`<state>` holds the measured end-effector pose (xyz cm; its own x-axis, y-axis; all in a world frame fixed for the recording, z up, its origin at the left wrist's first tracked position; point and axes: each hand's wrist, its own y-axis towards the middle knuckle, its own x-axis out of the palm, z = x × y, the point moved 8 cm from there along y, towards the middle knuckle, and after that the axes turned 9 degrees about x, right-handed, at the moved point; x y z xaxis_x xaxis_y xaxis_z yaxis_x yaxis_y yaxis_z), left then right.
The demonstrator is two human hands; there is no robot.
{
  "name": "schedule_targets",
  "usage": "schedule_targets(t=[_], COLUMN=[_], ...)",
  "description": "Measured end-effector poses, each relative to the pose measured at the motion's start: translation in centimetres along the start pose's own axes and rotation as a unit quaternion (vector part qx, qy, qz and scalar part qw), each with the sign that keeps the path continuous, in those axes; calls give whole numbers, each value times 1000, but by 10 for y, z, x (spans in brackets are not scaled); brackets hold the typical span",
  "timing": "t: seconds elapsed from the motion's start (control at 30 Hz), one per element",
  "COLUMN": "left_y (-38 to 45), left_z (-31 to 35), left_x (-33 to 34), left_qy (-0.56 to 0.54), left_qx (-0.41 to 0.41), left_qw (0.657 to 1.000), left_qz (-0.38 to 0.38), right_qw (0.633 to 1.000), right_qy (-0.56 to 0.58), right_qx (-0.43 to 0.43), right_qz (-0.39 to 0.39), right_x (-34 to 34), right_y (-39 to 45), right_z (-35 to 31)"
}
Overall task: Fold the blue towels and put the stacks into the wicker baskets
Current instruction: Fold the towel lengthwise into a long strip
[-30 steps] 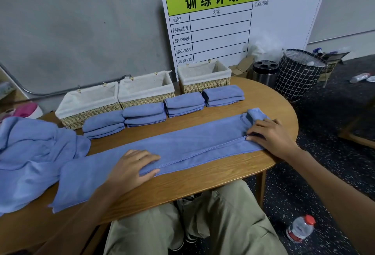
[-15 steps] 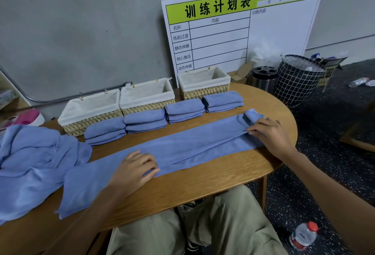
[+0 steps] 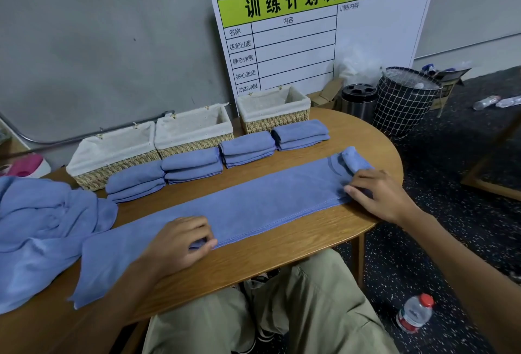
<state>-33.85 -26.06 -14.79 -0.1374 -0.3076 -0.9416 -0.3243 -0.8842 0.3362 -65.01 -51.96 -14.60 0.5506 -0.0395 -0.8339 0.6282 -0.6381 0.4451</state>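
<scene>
A rounded wooden table carries everything. Along its near edge a long blue towel, folded into a narrow strip, runs from the left side up toward the right end, where its tip is bunched into a small roll. At the left edge a heap of unfolded blue towels lies crumpled, touching the strip's left end.

Three wicker baskets with white cloth liners stand in a row along the far edge, and four stacks of folded towels sit on the table just in front of them.

The left forearm comes in from the near edge. The left hand lies palm down on the strip near its middle, its fingers curled and its thumb closed against them, pinching the hemmed near edge of the towel.

The right arm reaches across from the right. The right hand rests palm down on the strip's right end just below the roll, its fingertips bent onto the cloth and gripping a fold there.
</scene>
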Motion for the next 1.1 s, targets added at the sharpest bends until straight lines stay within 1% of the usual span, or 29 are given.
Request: schedule_targets(t=[0.1, 0.13, 0.17, 0.2, 0.27, 0.3, 0.4, 0.47, 0.5, 0.57, 0.63, 0.7, 0.83, 0.93, 1.0, 1.1], left_y=[23, 34, 45, 54, 60, 61, 68, 90, 107, 148, 199, 256, 349, 387, 400, 408], left_z=[-2, -3, -5, -6, -4, -4, -6, -10, -11, -13, -11, -2, 30, 49, 54, 56], left_x=[-7, -3, 7, 21, 51, 58, 50, 40, 36, 35, 47, 70, 116, 137, 148, 157], left_qy=[-3, -7, -22, -40, -51, -40, 7, 12, -1, -55, -111, -150, -237, -278, -293, -265], left_qx=[-47, -67, -87, -102, -101, -92, -67, -65, -64, -63, -45, -12, 46, 70, 83, 84], left_qw=[998, 997, 996, 994, 988, 987, 987, 987, 989, 992, 990, 986, 965, 951, 945, 953], left_qz=[33, 32, 15, -20, -102, -127, -146, -147, -135, -95, -73, -77, -105, -117, -117, -119], right_qw=[996, 993, 989, 985, 976, 972, 961, 956, 953, 947, 946, 943, 918, 907, 908, 910], right_qy=[47, 61, 64, 59, 36, 26, 13, 23, 38, 69, 82, 113, 199, 235, 236, 236], right_qx=[68, 93, 120, 148, 205, 227, 274, 290, 299, 311, 311, 312, 340, 347, 344, 339], right_qz=[34, 47, 59, 69, 69, 61, 41, 36, 38, 37, 32, 36, 47, 47, 41, 33], right_x=[-8, -11, -12, -13, -9, -6, 4, 7, 6, 5, 6, 4, -2, -8, -14, -20], right_y=[11, 16, 21, 25, 32, 33, 31, 30, 31, 32, 34, 36, 27, 14, 9, 6], right_z=[11, 16, 21, 26, 37, 43, 61, 68, 70, 73, 75, 78, 96, 107, 108, 105])
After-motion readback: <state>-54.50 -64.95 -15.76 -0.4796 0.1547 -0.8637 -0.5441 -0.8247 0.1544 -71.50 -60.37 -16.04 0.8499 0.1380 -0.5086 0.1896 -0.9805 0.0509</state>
